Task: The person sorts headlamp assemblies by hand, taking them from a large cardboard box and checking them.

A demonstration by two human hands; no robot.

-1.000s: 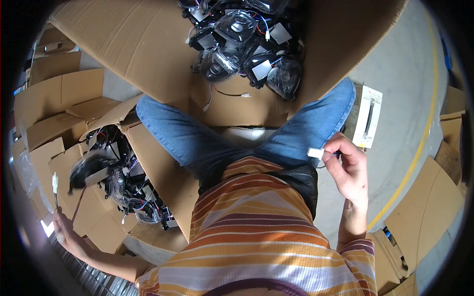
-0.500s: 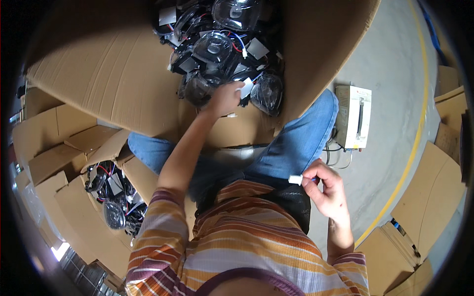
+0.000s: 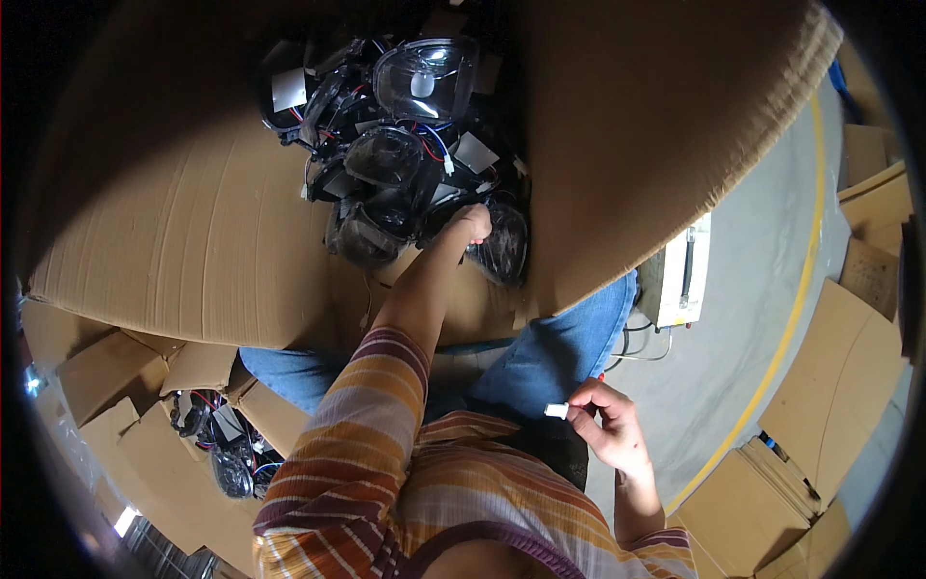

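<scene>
My left hand (image 3: 471, 224) reaches deep into the big cardboard box (image 3: 183, 241). Its fingers curl closed beside a clear-lensed lamp (image 3: 503, 247) at the near edge of the pile; whatever they grip is hidden. More black-backed lamps (image 3: 424, 82) with clear lenses lie heaped there, with pale labels, red and blue wires and small white plugs (image 3: 449, 164). Down at the right, by my thigh, my right hand (image 3: 612, 429) pinches a white connector plug (image 3: 557, 410) between thumb and fingers. Its lead is mostly hidden by the hand.
A smaller open carton (image 3: 169, 473) on the left holds more lamps (image 3: 231, 473). On the grey floor at right stands a white box-shaped device (image 3: 687, 275) with a black handle and cables, partly behind the big box's flap. Flattened cardboard (image 3: 839, 376) lies farther right, past a yellow line.
My view has tilted, so the large box sits lower and covers more of the white device. My left hand has pushed farther into the lamps; my right hand still holds the plug.
</scene>
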